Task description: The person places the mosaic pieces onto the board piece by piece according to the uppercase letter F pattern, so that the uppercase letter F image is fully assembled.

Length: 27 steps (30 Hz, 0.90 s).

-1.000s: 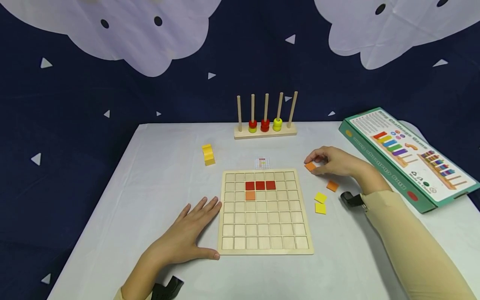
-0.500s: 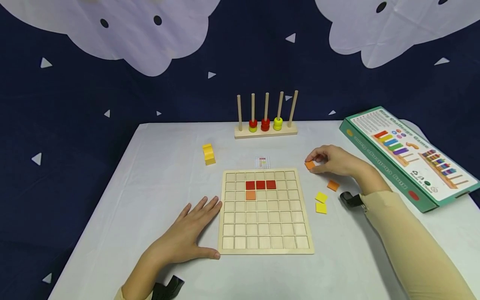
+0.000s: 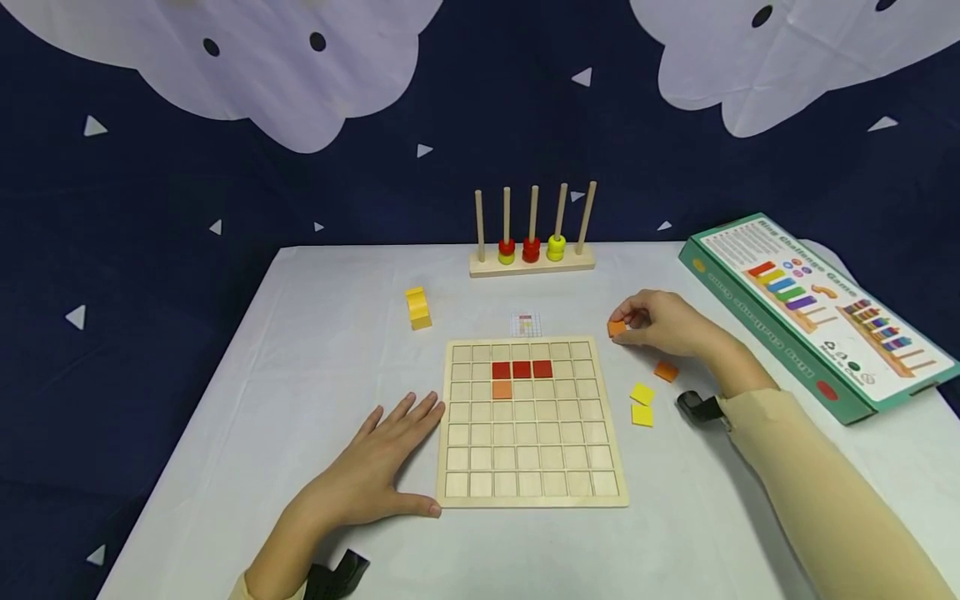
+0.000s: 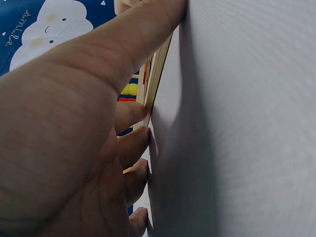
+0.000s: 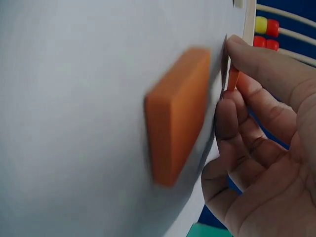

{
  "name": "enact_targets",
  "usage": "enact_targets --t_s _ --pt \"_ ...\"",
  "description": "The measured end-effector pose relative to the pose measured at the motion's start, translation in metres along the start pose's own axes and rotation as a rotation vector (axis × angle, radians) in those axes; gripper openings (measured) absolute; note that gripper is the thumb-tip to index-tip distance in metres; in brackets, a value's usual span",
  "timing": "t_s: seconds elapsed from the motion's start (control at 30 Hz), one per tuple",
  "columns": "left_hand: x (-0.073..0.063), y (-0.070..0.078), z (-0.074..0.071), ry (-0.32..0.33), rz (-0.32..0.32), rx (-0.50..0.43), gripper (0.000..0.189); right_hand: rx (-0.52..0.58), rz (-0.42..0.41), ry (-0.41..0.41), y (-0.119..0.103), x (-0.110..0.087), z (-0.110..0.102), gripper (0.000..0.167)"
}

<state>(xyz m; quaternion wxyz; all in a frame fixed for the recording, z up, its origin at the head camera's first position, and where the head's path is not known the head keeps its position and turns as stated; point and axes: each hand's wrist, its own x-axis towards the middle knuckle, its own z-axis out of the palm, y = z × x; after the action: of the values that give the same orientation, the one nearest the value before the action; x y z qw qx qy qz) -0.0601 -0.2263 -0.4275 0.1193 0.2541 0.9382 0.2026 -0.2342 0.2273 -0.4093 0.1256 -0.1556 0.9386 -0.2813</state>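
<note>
The right hand (image 3: pixel 660 321) is partly curled, its thumb and fingers pinching one flat orange square tile (image 3: pixel 617 329) just off the upper right corner of a square, pale wooden grid board (image 3: pixel 532 502). The left hand (image 3: pixel 378 475) lies with fingers straight and spread, gripping nothing, its index fingertip and thumb tip at the board's left edge.

The board has seven rows of seven cells. Four cells are filled: three red square tiles (image 3: pixel 521 370) side by side in the second row from the far edge, and one seated orange square tile (image 3: pixel 502 390) directly below the leftmost red. Right of the board lie three loose tiles: one loose orange square tile (image 3: pixel 666 372) near the right wrist, and two yellow square tiles (image 3: pixel 642 394) close together.

One small printed grid card (image 3: pixel 526 325) lies just beyond the board. Farther back, one wooden stand (image 3: pixel 536 271) has five upright pegs; three carry two rings each, making three red rings (image 3: pixel 531 250) and three yellow rings (image 3: pixel 556 248). One yellow block-like piece (image 3: pixel 419 309) lies to the left, and one green "Ring Challenge Game" box (image 3: pixel 825 325) to the right.

The surface (image 3: pixel 337 333) is covered in white, slightly creased cloth. Behind hangs a dark blue backdrop (image 3: pixel 487 100) with two large pale clouds and scattered small white triangles.
</note>
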Motion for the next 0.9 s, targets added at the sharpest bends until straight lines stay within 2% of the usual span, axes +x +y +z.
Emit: enact_targets --t_s 0.47,0.9 --pt "0.000 0.000 0.000 0.005 0.005 0.011 0.122 -0.005 -0.106 0.073 -0.051 -0.018 0.018 0.029" --pt "0.001 0.000 0.000 0.002 0.004 0.012 0.122 0.014 -0.183 0.046 -0.094 -0.036 0.044 0.024"
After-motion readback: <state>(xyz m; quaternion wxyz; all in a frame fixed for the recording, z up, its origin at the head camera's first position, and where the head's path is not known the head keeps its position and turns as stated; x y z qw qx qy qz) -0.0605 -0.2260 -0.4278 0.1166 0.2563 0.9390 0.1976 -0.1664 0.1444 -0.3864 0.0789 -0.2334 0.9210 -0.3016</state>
